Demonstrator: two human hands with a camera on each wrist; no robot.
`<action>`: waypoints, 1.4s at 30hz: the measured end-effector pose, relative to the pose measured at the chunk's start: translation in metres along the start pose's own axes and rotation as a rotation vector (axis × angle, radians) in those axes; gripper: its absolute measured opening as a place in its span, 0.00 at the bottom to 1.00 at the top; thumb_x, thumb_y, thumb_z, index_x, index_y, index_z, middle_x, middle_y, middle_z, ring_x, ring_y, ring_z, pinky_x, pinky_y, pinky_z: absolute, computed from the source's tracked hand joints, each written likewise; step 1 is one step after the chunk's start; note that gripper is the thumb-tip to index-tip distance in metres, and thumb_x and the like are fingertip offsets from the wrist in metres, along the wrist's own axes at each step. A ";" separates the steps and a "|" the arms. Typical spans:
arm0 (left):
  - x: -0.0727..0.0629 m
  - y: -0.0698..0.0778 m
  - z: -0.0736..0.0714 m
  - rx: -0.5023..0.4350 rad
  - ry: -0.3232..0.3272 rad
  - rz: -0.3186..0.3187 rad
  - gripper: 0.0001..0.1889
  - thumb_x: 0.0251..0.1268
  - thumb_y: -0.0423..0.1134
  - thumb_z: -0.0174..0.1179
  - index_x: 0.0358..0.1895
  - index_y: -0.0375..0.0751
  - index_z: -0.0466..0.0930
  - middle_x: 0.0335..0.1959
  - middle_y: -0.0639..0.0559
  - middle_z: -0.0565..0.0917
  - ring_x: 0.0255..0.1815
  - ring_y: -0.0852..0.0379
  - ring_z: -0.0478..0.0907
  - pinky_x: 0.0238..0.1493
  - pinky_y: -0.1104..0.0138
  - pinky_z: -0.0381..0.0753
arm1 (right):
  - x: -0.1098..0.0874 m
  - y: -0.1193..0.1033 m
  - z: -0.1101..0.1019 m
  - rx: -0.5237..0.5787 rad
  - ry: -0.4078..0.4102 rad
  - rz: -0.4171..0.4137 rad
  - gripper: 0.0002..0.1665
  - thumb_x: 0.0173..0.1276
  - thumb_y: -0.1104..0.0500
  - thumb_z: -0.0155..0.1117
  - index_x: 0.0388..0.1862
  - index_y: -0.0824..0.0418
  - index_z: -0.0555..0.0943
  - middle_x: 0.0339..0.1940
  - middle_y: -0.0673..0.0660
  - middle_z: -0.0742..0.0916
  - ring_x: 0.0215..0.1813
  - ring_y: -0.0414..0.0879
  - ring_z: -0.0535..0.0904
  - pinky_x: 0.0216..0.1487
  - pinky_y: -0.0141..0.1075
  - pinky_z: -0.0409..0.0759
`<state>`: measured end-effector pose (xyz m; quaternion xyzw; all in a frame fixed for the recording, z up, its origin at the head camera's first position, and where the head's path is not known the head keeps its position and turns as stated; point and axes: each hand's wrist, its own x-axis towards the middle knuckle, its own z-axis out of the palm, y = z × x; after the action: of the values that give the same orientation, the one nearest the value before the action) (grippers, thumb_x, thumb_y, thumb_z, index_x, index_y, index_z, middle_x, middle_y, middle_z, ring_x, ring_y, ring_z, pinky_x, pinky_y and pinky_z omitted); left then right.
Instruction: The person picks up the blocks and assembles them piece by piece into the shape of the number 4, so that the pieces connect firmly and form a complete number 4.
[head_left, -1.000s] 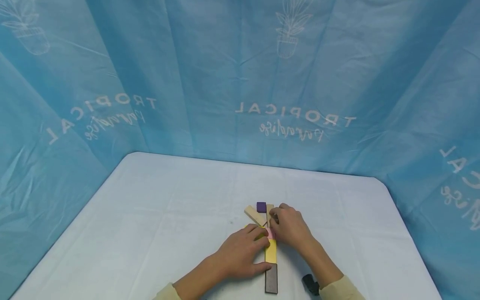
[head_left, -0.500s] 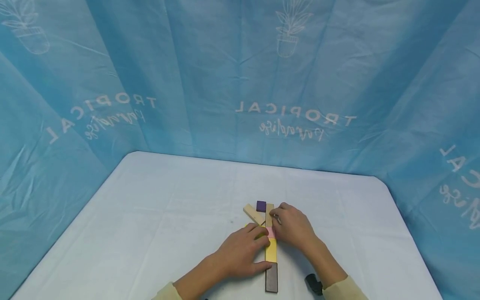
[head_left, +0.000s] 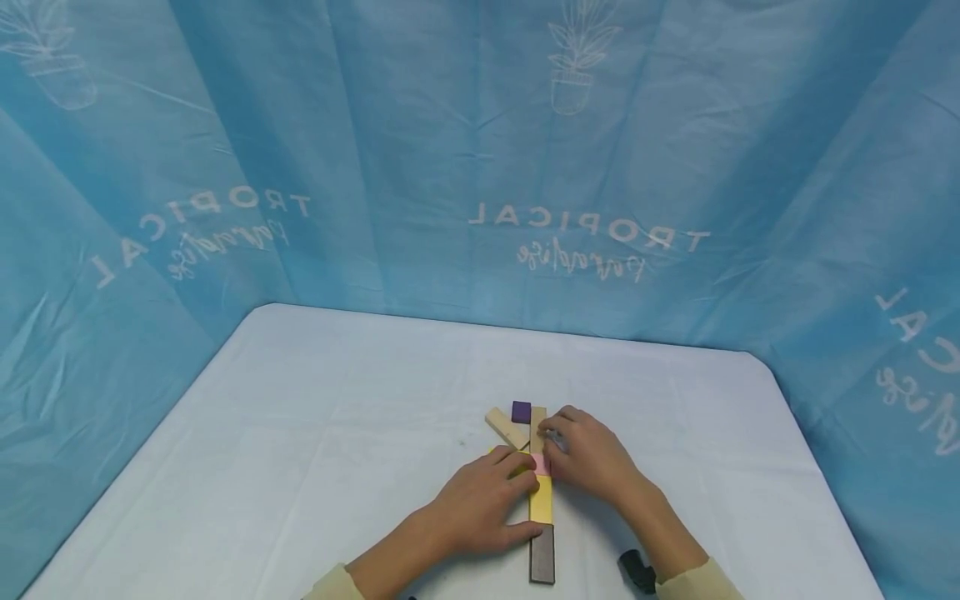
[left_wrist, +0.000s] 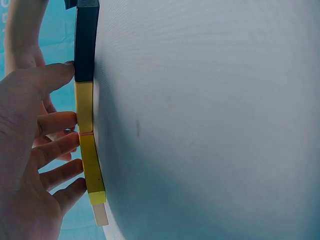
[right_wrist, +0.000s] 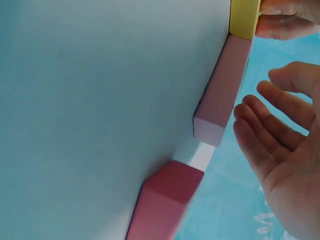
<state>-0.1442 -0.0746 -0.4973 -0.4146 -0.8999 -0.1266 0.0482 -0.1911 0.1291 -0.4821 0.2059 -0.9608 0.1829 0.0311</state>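
Observation:
Blocks lie in a row on the white table: a dark grey-brown block (head_left: 542, 557), a yellow block (head_left: 541, 501), a pink block (head_left: 542, 465) and a pale wooden block (head_left: 537, 427). My left hand (head_left: 482, 507) rests spread along the row's left side, thumb at the dark block and fingertips near the pink and yellow ones. Another yellow block (left_wrist: 91, 162) shows beside its fingers in the left wrist view. My right hand (head_left: 588, 454) has its bent fingers beside the pale wooden block. In the right wrist view, a long pink block (right_wrist: 222, 95) is near its fingertips.
A small purple block (head_left: 521, 412) and a slanted wooden block (head_left: 506, 427) lie at the row's far end. A red block (right_wrist: 167, 200) shows in the right wrist view. By the right sleeve is a black object (head_left: 637, 572). Blue printed curtains (head_left: 480, 167) surround the table.
The pale wooden block at the row's far end has shifted slightly left and sits straighter. My right forearm and the black object by the sleeve have moved a little right. My left hand stays nearly still.

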 end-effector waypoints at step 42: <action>-0.001 0.001 0.001 -0.006 0.024 0.024 0.24 0.63 0.64 0.53 0.50 0.50 0.77 0.59 0.56 0.71 0.62 0.59 0.63 0.56 0.64 0.72 | -0.067 -0.025 -0.005 -0.064 -0.192 -0.183 0.47 0.58 0.34 0.65 0.68 0.61 0.71 0.71 0.53 0.69 0.69 0.47 0.64 0.62 0.45 0.70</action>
<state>-0.1427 -0.0743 -0.4979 -0.4237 -0.8939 -0.1337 0.0594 -0.1201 0.1358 -0.4778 0.3082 -0.9419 0.1278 -0.0377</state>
